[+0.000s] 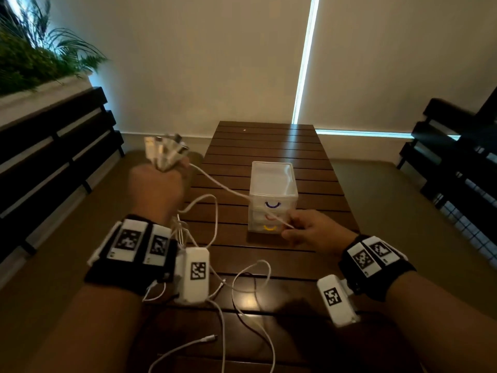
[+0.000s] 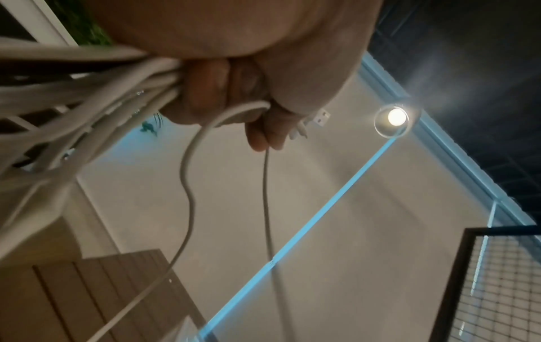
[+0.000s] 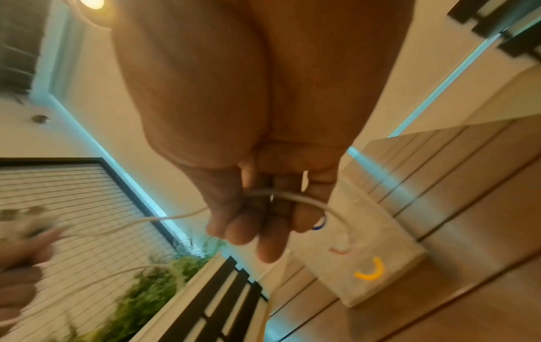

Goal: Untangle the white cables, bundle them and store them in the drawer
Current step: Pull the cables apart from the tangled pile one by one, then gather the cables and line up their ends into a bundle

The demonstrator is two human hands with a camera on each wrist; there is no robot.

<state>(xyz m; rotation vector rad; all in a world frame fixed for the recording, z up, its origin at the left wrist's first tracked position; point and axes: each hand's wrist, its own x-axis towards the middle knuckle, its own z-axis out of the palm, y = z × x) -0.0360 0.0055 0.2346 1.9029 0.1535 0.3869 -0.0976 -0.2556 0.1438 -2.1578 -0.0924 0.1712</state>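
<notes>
My left hand (image 1: 158,184) is raised at the table's left edge, gripping a bunch of white cables (image 1: 215,184) in a fist, with their plugs (image 1: 165,150) sticking up above it. In the left wrist view the cables (image 2: 88,97) fan out of my left hand (image 2: 231,97). One strand runs tight across to my right hand (image 1: 304,230), which pinches it in front of the small clear drawer unit (image 1: 273,195). The right wrist view shows that cable (image 3: 292,196) passing through the curled fingers of my right hand (image 3: 263,208). More cable loops (image 1: 250,289) lie loose on the table near me.
The dark slatted wooden table (image 1: 269,146) stretches ahead. The drawer unit has purple, red and yellow handles (image 1: 270,228), all drawers closed. Dark slatted benches stand at left (image 1: 53,146) and right (image 1: 457,162). A planter with greenery (image 1: 35,60) sits at far left.
</notes>
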